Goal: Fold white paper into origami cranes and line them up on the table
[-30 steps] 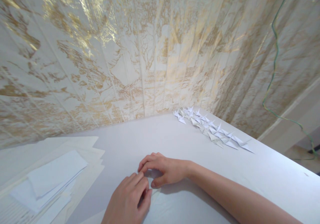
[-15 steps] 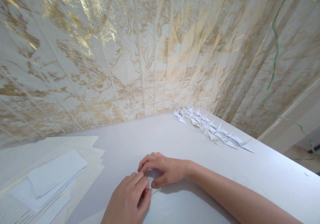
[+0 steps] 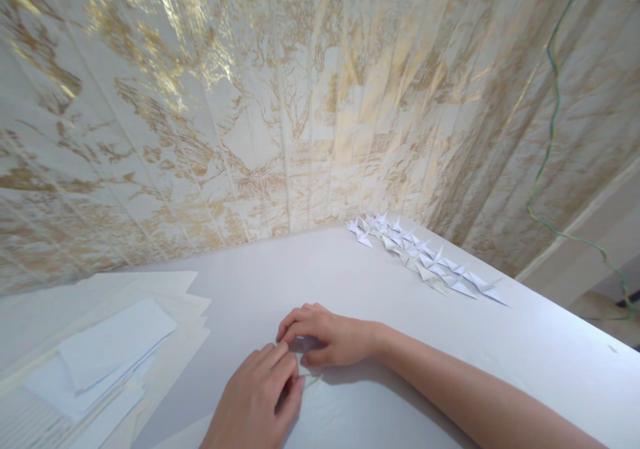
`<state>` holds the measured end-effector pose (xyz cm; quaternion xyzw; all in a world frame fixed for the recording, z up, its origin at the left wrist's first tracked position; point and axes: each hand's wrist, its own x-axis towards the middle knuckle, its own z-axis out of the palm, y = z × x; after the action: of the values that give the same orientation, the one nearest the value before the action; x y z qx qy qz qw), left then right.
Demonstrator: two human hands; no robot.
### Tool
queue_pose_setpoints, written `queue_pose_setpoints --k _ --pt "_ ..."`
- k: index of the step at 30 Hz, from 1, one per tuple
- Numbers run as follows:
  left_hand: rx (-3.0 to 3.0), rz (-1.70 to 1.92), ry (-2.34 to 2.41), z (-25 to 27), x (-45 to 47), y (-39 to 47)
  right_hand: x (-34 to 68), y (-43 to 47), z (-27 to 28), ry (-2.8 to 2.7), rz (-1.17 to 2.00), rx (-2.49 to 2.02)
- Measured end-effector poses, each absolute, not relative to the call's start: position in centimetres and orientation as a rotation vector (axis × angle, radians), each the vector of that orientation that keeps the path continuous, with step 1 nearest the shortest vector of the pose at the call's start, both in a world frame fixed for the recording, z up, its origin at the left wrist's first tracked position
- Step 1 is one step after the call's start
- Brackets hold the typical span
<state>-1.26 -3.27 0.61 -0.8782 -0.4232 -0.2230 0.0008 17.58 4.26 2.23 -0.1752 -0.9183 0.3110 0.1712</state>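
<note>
Close together on the white table, both hands are bent over a small piece of white folded paper, mostly hidden beneath them. My left hand is closed, its fingers curled and its thumb against the paper's near side. From the right comes my right hand, fingers curved over the paper's far side and thumb resting on it. The fingertips of both hands meet at the far edge. Only a pale tip of the paper shows between the thumbs, so its folded shape cannot be made out.
Rows of small folded white paper cranes stand at the back right, near the table's edge. Stacked white paper sheets lie at the left. A gold-patterned curtain hangs behind the table, and a green cord dangles at the right.
My right thumb has drawn back slightly towards its fingers, and a little more of the paper shows between the thumbs. My left hand has barely moved.
</note>
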Motion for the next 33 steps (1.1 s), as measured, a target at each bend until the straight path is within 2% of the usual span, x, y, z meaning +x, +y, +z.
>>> queue_pose_setpoints --k 33 --pt "-2.811 -0.616 -1.459 0.82 -1.18 -3.39 17.51 4.16 2.19 -2.621 0.817 -0.494"
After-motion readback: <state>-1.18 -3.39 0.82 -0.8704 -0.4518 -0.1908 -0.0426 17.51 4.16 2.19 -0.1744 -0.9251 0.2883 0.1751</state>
